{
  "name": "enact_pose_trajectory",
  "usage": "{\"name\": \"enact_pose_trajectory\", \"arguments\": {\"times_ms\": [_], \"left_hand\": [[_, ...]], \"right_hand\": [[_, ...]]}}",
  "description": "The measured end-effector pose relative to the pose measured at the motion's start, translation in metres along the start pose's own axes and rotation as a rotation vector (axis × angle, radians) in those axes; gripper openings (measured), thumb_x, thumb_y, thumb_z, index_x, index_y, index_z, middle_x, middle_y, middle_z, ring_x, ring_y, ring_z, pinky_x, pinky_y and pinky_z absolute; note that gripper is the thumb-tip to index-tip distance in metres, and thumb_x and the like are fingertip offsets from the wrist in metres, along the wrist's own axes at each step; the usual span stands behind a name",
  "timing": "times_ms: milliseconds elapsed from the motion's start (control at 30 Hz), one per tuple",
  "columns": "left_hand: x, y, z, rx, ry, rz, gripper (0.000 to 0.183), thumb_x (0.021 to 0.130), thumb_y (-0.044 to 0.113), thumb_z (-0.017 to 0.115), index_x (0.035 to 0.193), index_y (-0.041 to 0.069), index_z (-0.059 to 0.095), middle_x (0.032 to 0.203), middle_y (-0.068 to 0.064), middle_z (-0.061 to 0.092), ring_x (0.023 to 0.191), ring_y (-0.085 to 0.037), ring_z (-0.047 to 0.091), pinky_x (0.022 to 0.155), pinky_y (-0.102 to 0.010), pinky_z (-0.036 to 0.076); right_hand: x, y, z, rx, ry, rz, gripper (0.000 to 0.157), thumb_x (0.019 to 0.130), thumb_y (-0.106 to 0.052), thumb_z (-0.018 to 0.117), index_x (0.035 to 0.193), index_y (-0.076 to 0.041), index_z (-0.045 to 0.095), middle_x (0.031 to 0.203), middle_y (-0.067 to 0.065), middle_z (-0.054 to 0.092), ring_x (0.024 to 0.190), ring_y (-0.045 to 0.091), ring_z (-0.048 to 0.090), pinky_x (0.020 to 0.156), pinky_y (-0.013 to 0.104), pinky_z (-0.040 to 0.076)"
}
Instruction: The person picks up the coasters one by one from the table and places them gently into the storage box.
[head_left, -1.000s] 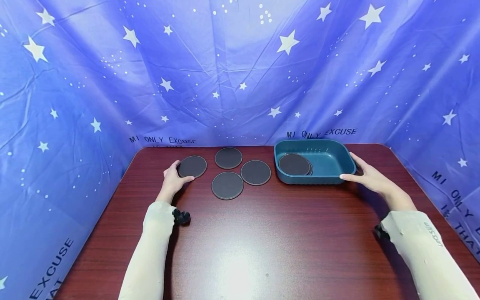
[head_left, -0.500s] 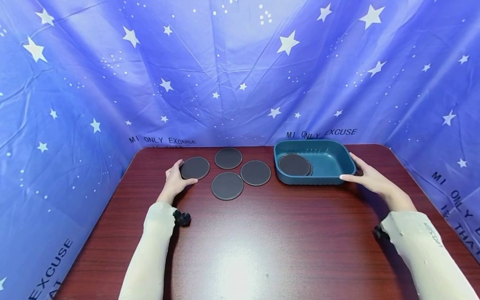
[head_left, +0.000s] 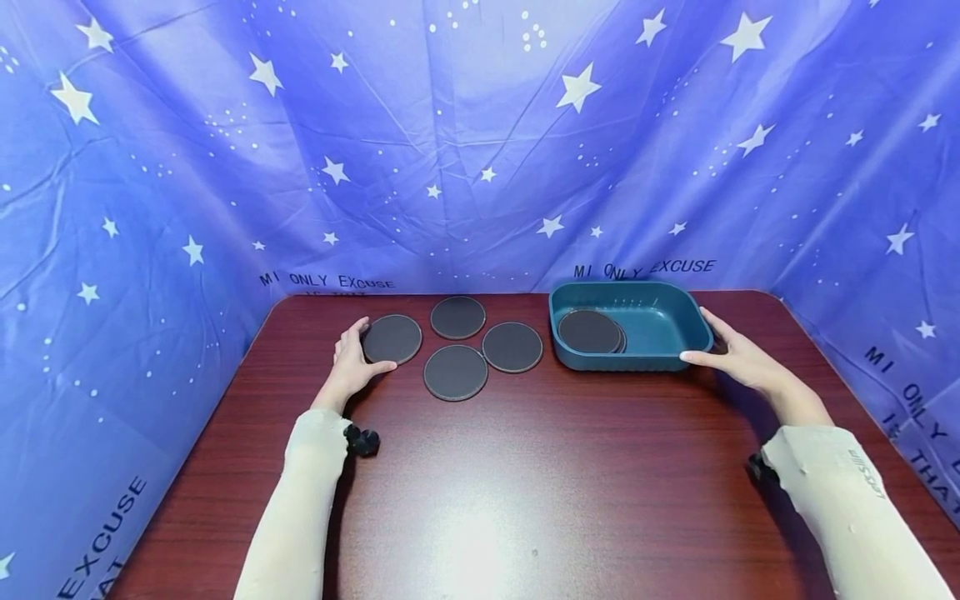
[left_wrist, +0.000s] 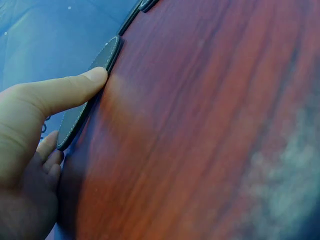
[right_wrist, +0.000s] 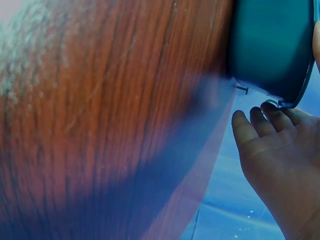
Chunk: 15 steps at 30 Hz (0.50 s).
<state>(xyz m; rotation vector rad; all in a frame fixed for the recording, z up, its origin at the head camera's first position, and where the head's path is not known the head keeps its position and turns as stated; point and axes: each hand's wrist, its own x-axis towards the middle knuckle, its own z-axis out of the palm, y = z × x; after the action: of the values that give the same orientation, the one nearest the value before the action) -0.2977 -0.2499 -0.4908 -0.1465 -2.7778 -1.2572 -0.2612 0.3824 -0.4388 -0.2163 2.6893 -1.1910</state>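
Note:
At the left, my left hand (head_left: 349,365) spans a dark round coaster (head_left: 393,339) with stitched edging, the thumb at its near edge and the fingers round its left side. The left wrist view shows the thumb (left_wrist: 75,90) against the rim of that coaster (left_wrist: 73,120), which lies on the table. My right hand (head_left: 742,357) holds the right end of a teal rectangular bin (head_left: 630,362), thumb on the near rim. In the right wrist view the fingers (right_wrist: 242,127) are by the bin's outer wall (right_wrist: 272,45). Inside the bin, overlapping coasters (head_left: 588,332) lie at the left.
Three more coasters lie flat between the left hand and the bin: one at the back (head_left: 457,317), one in front (head_left: 455,373) and one nearest the bin (head_left: 512,347). The reddish wooden table (head_left: 570,467) ends at a blue star-patterned curtain (head_left: 450,167).
My left hand and its coaster have slid slightly to the right, closer to the other coasters. The right hand and the bin have stayed in place.

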Motion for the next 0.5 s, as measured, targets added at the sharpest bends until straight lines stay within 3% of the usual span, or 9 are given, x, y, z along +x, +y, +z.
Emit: {"name": "enact_pose_trajectory", "arguments": {"times_ms": [33, 100, 200, 267, 333, 433, 500], "left_hand": [[0.0, 0.0, 0.0, -0.007, 0.004, 0.006, 0.099, 0.079, 0.016, 0.083, 0.154, 0.003, 0.02, 0.154, -0.026, 0.029, 0.14, -0.046, 0.021, 0.118, -0.061, 0.014], [-0.001, -0.001, -0.001, -0.025, 0.01, 0.014, 0.099, 0.079, 0.014, 0.083, 0.153, 0.003, 0.02, 0.154, -0.027, 0.028, 0.141, -0.045, 0.022, 0.119, -0.061, 0.015], [-0.001, -0.001, -0.002, -0.071, 0.027, 0.032, 0.095, 0.079, 0.008, 0.082, 0.152, 0.001, 0.021, 0.152, -0.028, 0.025, 0.142, -0.043, 0.024, 0.12, -0.058, 0.019], [0.0, -0.002, -0.003, -0.103, 0.037, 0.039, 0.092, 0.08, 0.003, 0.079, 0.152, 0.0, 0.022, 0.151, -0.028, 0.024, 0.141, -0.041, 0.026, 0.119, -0.053, 0.024], [0.0, -0.002, -0.004, -0.144, 0.043, 0.032, 0.088, 0.081, -0.002, 0.076, 0.151, -0.002, 0.022, 0.149, -0.029, 0.024, 0.134, -0.042, 0.034, 0.112, -0.045, 0.033], [0.001, 0.001, -0.008, -0.206, 0.045, -0.01, 0.082, 0.084, -0.008, 0.07, 0.15, -0.003, 0.023, 0.147, -0.029, 0.027, 0.119, -0.039, 0.043, 0.095, -0.023, 0.041], [0.002, 0.002, -0.011, -0.263, 0.042, -0.046, 0.078, 0.085, -0.011, 0.066, 0.15, -0.003, 0.025, 0.146, -0.03, 0.029, 0.109, -0.033, 0.045, 0.081, -0.012, 0.04]], "right_hand": [[0.0, 0.0, 0.0, -0.001, 0.0, -0.001, 0.095, 0.098, -0.026, 0.064, 0.16, -0.013, -0.007, 0.162, 0.032, 0.014, 0.14, 0.05, 0.031, 0.096, 0.014, 0.039], [0.0, 0.001, 0.0, -0.004, 0.001, -0.002, 0.095, 0.098, -0.026, 0.064, 0.16, -0.013, -0.007, 0.162, 0.032, 0.014, 0.14, 0.05, 0.032, 0.093, 0.012, 0.039], [0.0, 0.001, 0.0, -0.001, 0.002, -0.006, 0.095, 0.098, -0.025, 0.063, 0.16, -0.013, -0.007, 0.162, 0.031, 0.012, 0.14, 0.051, 0.031, 0.107, 0.028, 0.042], [0.0, 0.001, 0.001, 0.005, 0.002, -0.009, 0.095, 0.098, -0.025, 0.063, 0.16, -0.013, -0.008, 0.163, 0.031, 0.011, 0.141, 0.052, 0.029, 0.113, 0.049, 0.039], [0.0, 0.001, 0.001, 0.015, 0.001, -0.014, 0.095, 0.098, -0.024, 0.063, 0.16, -0.013, -0.008, 0.163, 0.031, 0.01, 0.141, 0.052, 0.028, 0.114, 0.044, 0.039], [0.0, 0.001, 0.001, 0.024, 0.006, -0.024, 0.094, 0.098, -0.023, 0.064, 0.161, -0.013, -0.006, 0.163, 0.031, 0.012, 0.141, 0.051, 0.028, 0.101, 0.01, 0.039], [0.0, 0.001, 0.0, 0.018, 0.01, -0.026, 0.094, 0.098, -0.023, 0.064, 0.161, -0.013, -0.005, 0.163, 0.03, 0.013, 0.141, 0.05, 0.03, 0.09, 0.002, 0.036]]}}
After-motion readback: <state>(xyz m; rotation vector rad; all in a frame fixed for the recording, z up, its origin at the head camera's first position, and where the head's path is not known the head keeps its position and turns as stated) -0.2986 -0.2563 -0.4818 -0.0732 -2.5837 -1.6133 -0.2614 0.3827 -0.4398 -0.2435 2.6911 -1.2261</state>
